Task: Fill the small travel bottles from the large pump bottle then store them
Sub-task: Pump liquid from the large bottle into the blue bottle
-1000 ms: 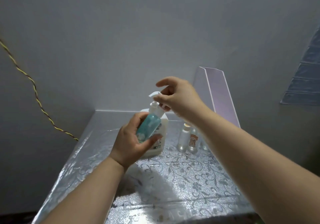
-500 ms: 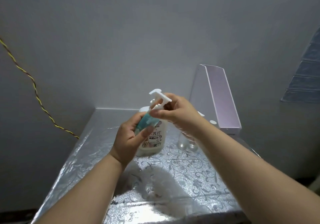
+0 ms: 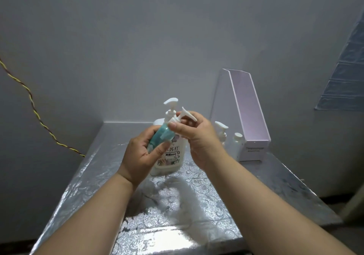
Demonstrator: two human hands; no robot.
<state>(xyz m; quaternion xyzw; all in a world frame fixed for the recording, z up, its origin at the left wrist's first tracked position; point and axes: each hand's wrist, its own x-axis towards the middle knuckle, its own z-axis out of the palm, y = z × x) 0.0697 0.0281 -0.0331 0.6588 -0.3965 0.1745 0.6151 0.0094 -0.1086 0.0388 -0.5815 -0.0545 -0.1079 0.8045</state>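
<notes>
Grey walls (image 3: 177,38) close in the back and left of a counter (image 3: 197,215) covered in silver floral foil. A white pump bottle (image 3: 171,156) stands upright near the middle of the back edge, its spout pointing left. Just in front of it the left hand (image 3: 139,154) grips a teal bottle (image 3: 160,136), which is raised off the counter and tilted with its neck up and to the right; the fingers curl round the body from the far side and the thumb presses across the near side. The right hand (image 3: 199,136) meets it at the neck, its thumb and curled fingers pinching the white pump cap (image 3: 188,114) on top. I cannot tell whether the cap is screwed tight or loose. Toward the back right corner a small bottle (image 3: 221,129) with a pump top and a capped bottle (image 3: 237,138) stand side by side, the second just beside a tall white box (image 3: 250,116) that leans against the back wall. A twisted yellow cord (image 3: 33,107) runs down the left wall to the counter's left edge.
</notes>
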